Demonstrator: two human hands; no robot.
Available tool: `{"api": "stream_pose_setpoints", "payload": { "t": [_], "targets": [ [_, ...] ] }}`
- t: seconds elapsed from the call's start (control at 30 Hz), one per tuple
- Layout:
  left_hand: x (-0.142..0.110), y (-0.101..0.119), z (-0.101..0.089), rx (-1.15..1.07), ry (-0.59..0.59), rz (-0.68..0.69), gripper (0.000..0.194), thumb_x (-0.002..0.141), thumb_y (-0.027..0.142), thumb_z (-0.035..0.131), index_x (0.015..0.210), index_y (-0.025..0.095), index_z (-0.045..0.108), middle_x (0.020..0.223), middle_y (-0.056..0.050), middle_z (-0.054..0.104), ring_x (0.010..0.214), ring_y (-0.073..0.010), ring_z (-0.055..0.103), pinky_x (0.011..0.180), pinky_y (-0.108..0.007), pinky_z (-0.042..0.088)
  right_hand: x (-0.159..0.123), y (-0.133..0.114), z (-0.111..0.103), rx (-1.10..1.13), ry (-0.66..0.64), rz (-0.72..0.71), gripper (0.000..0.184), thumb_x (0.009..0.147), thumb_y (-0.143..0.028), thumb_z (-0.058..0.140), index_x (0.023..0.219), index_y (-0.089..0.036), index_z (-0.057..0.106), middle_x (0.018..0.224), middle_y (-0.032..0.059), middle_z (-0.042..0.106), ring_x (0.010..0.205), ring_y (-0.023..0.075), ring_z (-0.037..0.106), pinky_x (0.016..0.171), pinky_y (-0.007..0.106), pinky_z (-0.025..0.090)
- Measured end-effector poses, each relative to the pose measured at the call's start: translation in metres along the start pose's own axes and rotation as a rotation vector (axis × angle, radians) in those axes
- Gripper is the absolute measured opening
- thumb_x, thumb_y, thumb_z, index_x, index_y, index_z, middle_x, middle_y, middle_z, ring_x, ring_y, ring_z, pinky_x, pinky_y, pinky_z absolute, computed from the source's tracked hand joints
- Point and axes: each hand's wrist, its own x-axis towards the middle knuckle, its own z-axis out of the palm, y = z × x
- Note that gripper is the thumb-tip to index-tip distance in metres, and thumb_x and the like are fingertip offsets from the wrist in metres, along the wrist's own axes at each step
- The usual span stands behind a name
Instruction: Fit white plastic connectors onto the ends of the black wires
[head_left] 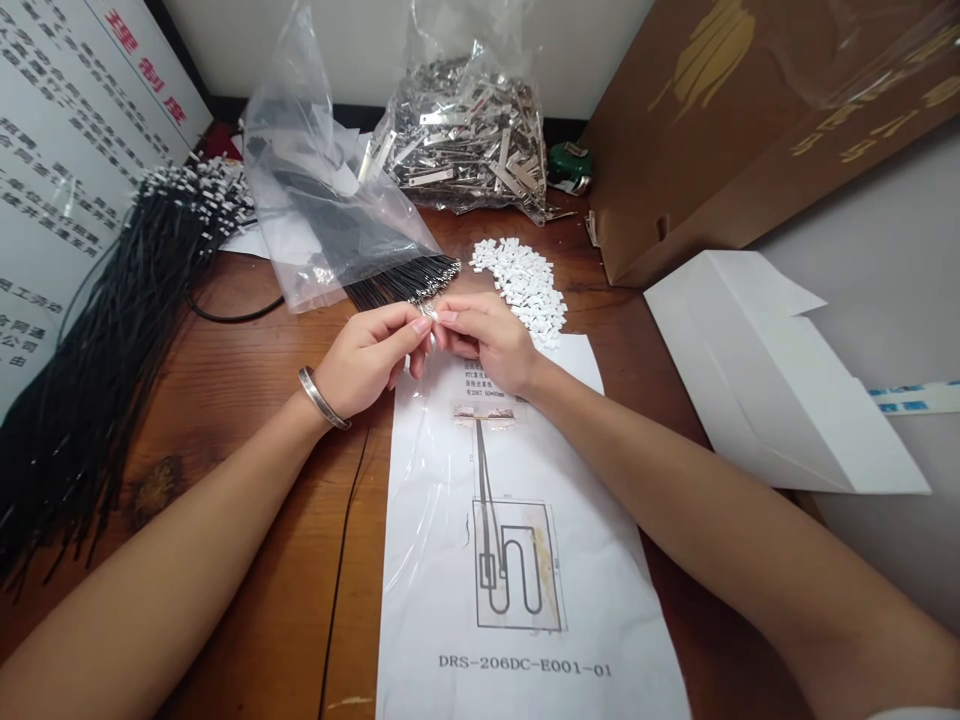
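Observation:
My left hand [367,355] and my right hand [487,335] meet over the top of the paper drawing, fingertips almost touching. Each pinches thumb against forefinger. A tiny pale piece [429,312] shows between the fingertips; its kind is too small to make out. Just beyond the fingers lies a bundle of black wires [405,280] with shiny metal terminals at the ends, partly inside a clear plastic bag [300,230]. Close to my right hand is a pile of small white plastic connector housings [525,285].
A printed drawing [435,580] lies under my hands on the wooden table [277,580]. Black wires with white connectors [112,350] hang at left. Behind stand a bag of metal strips [472,140] and a green tape measure [570,167]. A brown box [690,130] and folded white card [780,390] are right.

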Motion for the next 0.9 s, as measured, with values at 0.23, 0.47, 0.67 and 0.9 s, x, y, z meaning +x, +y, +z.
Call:
{"api": "stream_pose_setpoints", "payload": {
  "t": [0.23,0.47,0.67,0.9],
  "targets": [
    [0.0015,0.0000,0.0003,-0.011,-0.021,0.050,0.040,0.085,0.053,0.067,0.072,0.015,0.064,0.056,0.001,0.057,0.046,-0.0078,0.044,0.044,-0.022,0.033,0.0000,-0.0005,0.0006,0.009,-0.029,-0.017,0.026,0.083,-0.025,0.051,0.058,-0.017,0.053,0.045,-0.0071,0.033,0.042,0.0068,0.023,0.044,0.026,0.013],
    [0.0015,-0.0036,-0.0010,-0.006,-0.039,0.040,0.039,0.086,0.051,0.066,0.069,0.016,0.059,0.056,0.001,0.057,0.051,-0.0094,0.048,0.050,-0.022,0.036,-0.0008,-0.0016,0.0009,0.036,-0.029,-0.015,0.025,0.081,-0.027,0.052,0.058,-0.017,0.053,0.046,-0.0071,0.035,0.042,0.0061,0.024,0.044,0.026,0.013],
    [0.0018,-0.0054,-0.0013,-0.047,-0.046,0.025,0.034,0.086,0.046,0.066,0.071,0.016,0.061,0.057,0.001,0.056,0.051,-0.0101,0.050,0.053,-0.023,0.038,-0.0006,-0.0019,0.0011,0.041,-0.031,-0.028,0.024,0.081,-0.027,0.054,0.059,-0.017,0.053,0.049,-0.0062,0.039,0.043,0.0060,0.026,0.044,0.025,0.014],
    [0.0014,-0.0052,-0.0014,-0.058,-0.044,-0.002,0.030,0.086,0.038,0.065,0.068,0.015,0.059,0.056,0.002,0.057,0.051,-0.0097,0.051,0.053,-0.023,0.038,-0.0012,-0.0014,0.0016,-0.020,-0.044,-0.067,0.023,0.082,-0.025,0.051,0.060,-0.018,0.051,0.048,-0.0075,0.036,0.043,0.0065,0.025,0.045,0.026,0.017]
  ]
}}
